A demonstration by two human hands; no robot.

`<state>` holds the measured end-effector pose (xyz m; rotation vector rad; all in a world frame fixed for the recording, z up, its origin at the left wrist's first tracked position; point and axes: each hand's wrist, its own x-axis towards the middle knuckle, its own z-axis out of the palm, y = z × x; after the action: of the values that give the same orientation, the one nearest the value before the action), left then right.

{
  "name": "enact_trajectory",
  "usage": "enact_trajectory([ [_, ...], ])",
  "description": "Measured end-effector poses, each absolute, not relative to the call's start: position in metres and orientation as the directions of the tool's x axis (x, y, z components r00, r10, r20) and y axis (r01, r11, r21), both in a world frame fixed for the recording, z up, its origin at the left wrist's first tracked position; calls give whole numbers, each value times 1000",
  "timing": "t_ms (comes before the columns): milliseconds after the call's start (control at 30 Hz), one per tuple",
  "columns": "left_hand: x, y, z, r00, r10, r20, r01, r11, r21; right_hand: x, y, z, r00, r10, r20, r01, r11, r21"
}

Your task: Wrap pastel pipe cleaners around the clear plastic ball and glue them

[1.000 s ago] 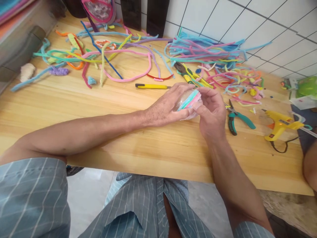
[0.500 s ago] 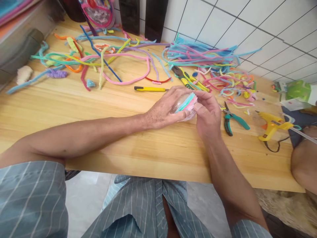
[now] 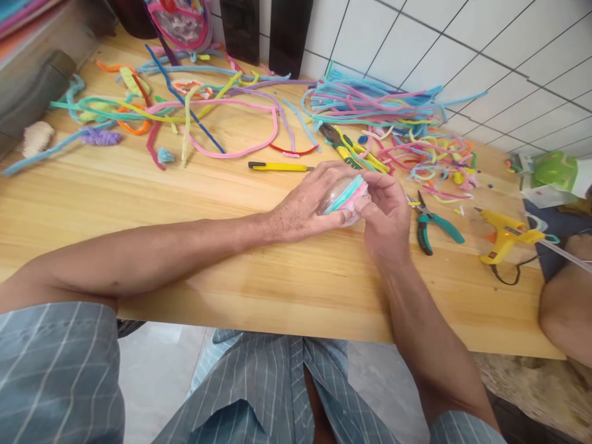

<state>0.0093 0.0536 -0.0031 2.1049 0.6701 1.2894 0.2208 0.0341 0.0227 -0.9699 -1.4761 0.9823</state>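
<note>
My left hand (image 3: 308,206) and my right hand (image 3: 387,213) meet over the wooden table (image 3: 185,246), both closed around a small clear round object wrapped with teal and pink pipe cleaners (image 3: 348,195). The left fingers curl over its top and left side; the right fingers and thumb pinch its right side. The underside of the object is hidden by my fingers.
Loose pipe cleaners (image 3: 379,105) lie in piles across the back of the table. A yellow utility knife (image 3: 277,166), yellow-handled pliers (image 3: 346,148), teal-handled pliers (image 3: 430,222) and a yellow glue gun (image 3: 506,234) lie nearby. Another person's arm (image 3: 567,314) shows at the right edge.
Both hands kept hold of the wrapped object and shifted slightly left in view; the fingers adjusted a little around it.
</note>
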Motion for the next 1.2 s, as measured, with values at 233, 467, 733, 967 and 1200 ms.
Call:
enact_trajectory([
  [233,9,55,-5,393,697,600,171,-697,697,217,36,21,-85,943,322,54,327,-944],
  [467,12,65,-16,362,639,678,148,-758,635,214,38,17,-81,937,340,71,345,-936],
  [733,11,67,-15,373,630,681,179,-769,613,214,40,15,-65,935,349,79,354,-932],
  [967,8,66,-13,370,619,693,139,-774,618,211,38,16,-67,957,282,64,286,-956],
  [1200,1,63,-14,362,650,668,158,-750,643,224,44,45,11,980,198,19,198,-980],
])
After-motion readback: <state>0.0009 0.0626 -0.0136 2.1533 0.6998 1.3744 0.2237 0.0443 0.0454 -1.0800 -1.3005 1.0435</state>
